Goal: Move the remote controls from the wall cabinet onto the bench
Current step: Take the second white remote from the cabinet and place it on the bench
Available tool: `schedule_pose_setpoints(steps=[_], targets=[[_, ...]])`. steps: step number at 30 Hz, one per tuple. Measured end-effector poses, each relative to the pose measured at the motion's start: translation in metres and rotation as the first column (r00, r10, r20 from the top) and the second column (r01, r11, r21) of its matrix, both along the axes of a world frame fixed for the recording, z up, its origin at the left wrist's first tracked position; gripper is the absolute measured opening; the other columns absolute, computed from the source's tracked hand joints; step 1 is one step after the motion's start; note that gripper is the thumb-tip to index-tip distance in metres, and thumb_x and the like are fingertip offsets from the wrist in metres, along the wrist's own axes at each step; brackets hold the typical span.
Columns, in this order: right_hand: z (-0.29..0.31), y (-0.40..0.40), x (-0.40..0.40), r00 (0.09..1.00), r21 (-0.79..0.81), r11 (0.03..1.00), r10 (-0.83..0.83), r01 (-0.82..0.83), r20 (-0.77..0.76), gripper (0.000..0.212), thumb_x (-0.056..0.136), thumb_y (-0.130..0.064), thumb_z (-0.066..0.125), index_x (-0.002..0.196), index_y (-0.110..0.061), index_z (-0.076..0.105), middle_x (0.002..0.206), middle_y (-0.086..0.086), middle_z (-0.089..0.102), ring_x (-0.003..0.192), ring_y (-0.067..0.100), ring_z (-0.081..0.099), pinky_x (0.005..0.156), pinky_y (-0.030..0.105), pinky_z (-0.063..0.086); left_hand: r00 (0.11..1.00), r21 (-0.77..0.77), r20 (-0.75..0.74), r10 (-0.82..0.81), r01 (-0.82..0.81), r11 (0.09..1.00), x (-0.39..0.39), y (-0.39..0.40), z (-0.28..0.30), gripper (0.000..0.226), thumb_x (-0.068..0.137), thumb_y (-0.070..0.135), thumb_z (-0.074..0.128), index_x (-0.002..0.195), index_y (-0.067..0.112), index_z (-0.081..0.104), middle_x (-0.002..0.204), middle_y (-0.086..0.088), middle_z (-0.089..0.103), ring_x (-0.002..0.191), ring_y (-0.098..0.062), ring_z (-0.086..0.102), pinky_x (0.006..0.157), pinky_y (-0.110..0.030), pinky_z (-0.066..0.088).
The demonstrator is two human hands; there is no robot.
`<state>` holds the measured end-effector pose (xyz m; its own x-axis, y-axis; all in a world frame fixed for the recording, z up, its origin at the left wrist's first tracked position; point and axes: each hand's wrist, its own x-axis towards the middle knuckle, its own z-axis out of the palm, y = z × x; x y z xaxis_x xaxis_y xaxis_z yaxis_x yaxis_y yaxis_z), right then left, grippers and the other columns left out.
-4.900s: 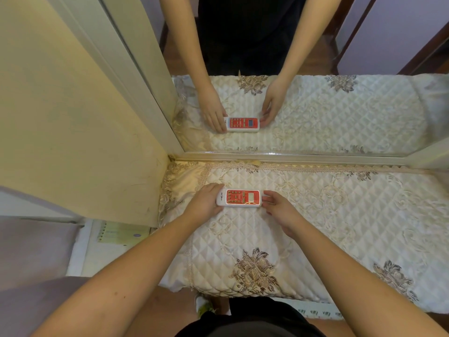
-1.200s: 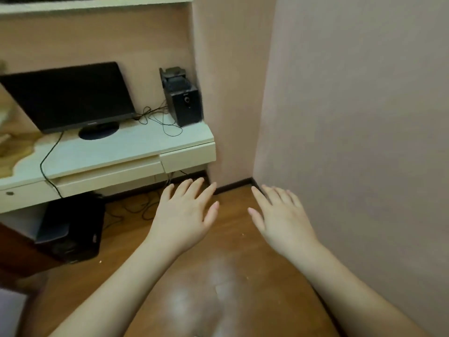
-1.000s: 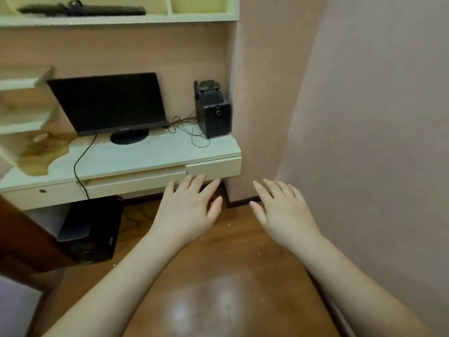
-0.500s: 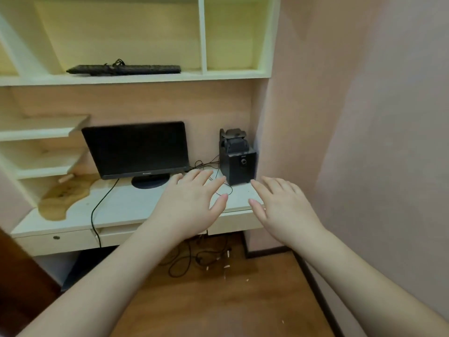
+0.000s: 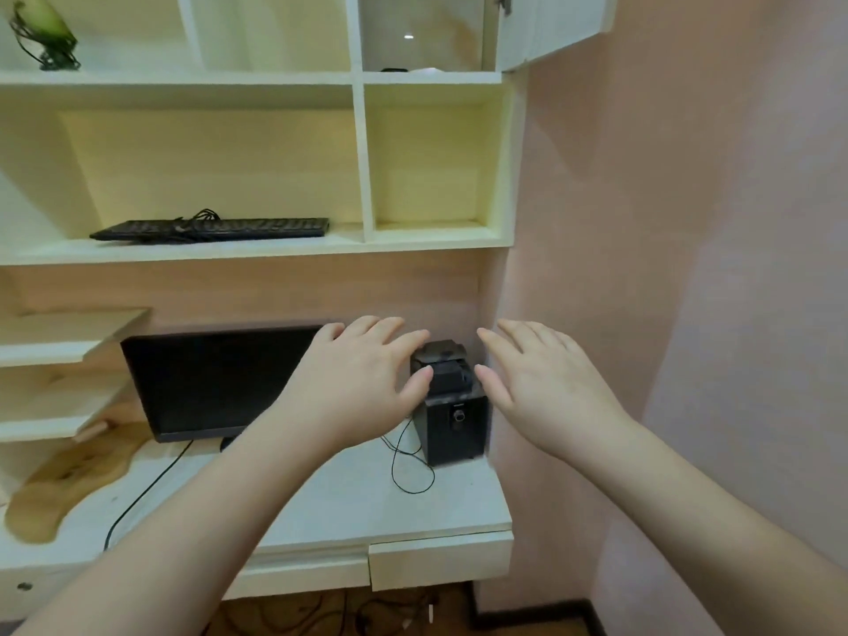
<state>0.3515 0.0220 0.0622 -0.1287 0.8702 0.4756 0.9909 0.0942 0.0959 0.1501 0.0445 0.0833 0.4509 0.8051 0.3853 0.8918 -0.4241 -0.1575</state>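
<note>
The wall cabinet (image 5: 362,153) fills the upper part of the head view, cream shelves with open compartments. In its top right compartment, behind an open door (image 5: 550,29), lie a small dark thing and a white thing (image 5: 408,70), too small to tell as remote controls. My left hand (image 5: 362,383) and my right hand (image 5: 537,387) are both held out in front of me, palms down, fingers straight and spread, holding nothing. They hover well below that compartment, in front of the desk. The bench is out of view.
A black keyboard (image 5: 211,229) lies on the lower shelf. On the white desk (image 5: 348,502) stand a black monitor (image 5: 215,383) and a black speaker (image 5: 452,410) with cables. A pink wall (image 5: 688,268) closes the right side. A plant (image 5: 41,34) stands top left.
I have turned from the bench, where a red remote was set down, to the desk. My view keeps tilting up from floor to the wall cabinet. Both hands stay empty and spread.
</note>
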Motion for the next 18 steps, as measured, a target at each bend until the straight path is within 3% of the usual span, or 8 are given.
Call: schedule_pose_setpoints(steps=[3, 7, 18], targets=[[0.017, 0.029, 0.007, 0.999, 0.004, 0.999, 0.039, -0.039, 0.006, 0.061, 0.092, -0.048, 0.020, 0.138, -0.019, 0.048, 0.139, 0.007, 0.052, 0.129, 0.026, 0.046, 0.106, 0.037, 0.032, 1.000, -0.012, -0.005, 0.008, -0.008, 1.000, 0.006, 0.029, 0.021, 0.055, 0.093, 0.059, 0.022, 0.145, 0.040, 0.026, 0.154, 0.009, 0.029, 0.141, -0.013, 0.023, 0.113, -0.040, 0.022], [0.036, 0.067, 0.006, 0.998, 0.007, 0.998, 0.064, -0.064, 0.027, 0.054, 0.099, -0.047, 0.025, 0.148, -0.025, 0.027, 0.153, 0.001, 0.031, 0.141, 0.020, 0.026, 0.111, 0.032, 0.017, 1.000, 0.017, -0.005, -0.008, 0.008, 1.000, 0.005, 0.065, 0.043, 0.055, 0.094, 0.058, 0.023, 0.146, 0.040, 0.024, 0.154, 0.009, 0.028, 0.142, -0.013, 0.022, 0.113, -0.040, 0.021], [0.077, 0.167, -0.051, 0.998, 0.090, 0.994, 0.064, -0.065, 0.010, 0.052, 0.099, -0.046, 0.029, 0.146, -0.025, 0.028, 0.147, 0.002, 0.038, 0.136, 0.022, 0.032, 0.110, 0.033, 0.022, 0.996, 0.129, 0.015, -0.089, 0.086, 0.988, -0.034, 0.163, 0.081, 0.054, 0.093, 0.056, 0.022, 0.145, 0.039, 0.028, 0.151, 0.011, 0.034, 0.139, -0.011, 0.027, 0.111, -0.038, 0.025]])
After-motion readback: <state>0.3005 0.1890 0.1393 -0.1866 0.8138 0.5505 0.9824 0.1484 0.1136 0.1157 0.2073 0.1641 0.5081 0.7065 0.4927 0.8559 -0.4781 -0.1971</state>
